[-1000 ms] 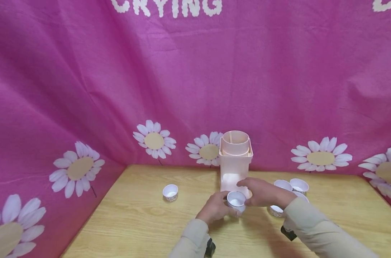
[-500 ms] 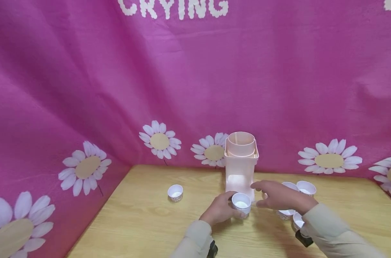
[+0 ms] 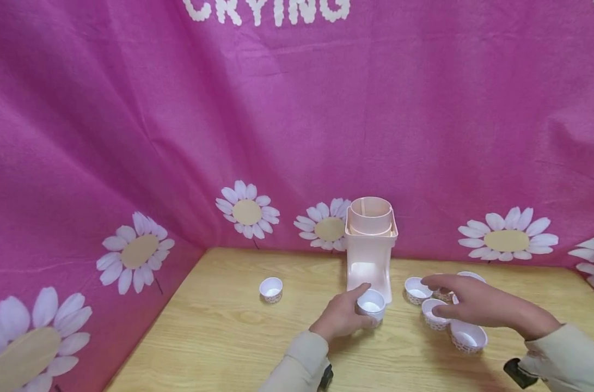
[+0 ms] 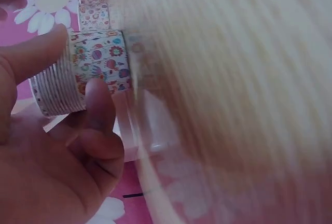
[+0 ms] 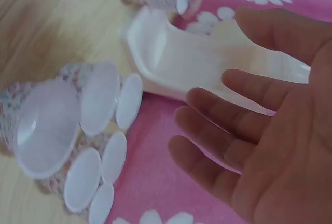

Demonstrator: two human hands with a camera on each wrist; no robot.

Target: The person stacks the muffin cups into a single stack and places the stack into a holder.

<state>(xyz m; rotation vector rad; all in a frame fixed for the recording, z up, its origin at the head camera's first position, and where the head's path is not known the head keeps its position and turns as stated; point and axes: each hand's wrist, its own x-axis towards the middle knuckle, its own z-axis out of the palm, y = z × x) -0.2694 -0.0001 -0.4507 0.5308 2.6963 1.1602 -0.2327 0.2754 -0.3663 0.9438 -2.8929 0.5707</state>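
My left hand [image 3: 343, 316] grips a stack of small paper baking cups [image 3: 371, 305] in front of the pink holder. In the left wrist view, thumb and fingers curl round the stack [image 4: 101, 60], which shows many white rims and a colourful flower print. To the right, my right hand [image 3: 483, 302] hovers over a cluster of single baking cups [image 3: 468, 335], partly hiding some. The right wrist view shows that hand [image 5: 280, 130] with relaxed, spread fingers and nothing in them. The cluster's cups [image 5: 46, 128] stand apart from its fingertips.
The pale pink holder [image 3: 370, 256], with a round tube in its top, stands near the back of the wooden table [image 3: 218, 337]. One lone baking cup [image 3: 270, 289] sits left of it. A magenta cloth [image 3: 399, 109] with daisies hangs behind.
My right hand has moved away from the stack, rightward over the loose cups, uncovering several of them. My left hand keeps holding the stack. The head view has shifted slightly.
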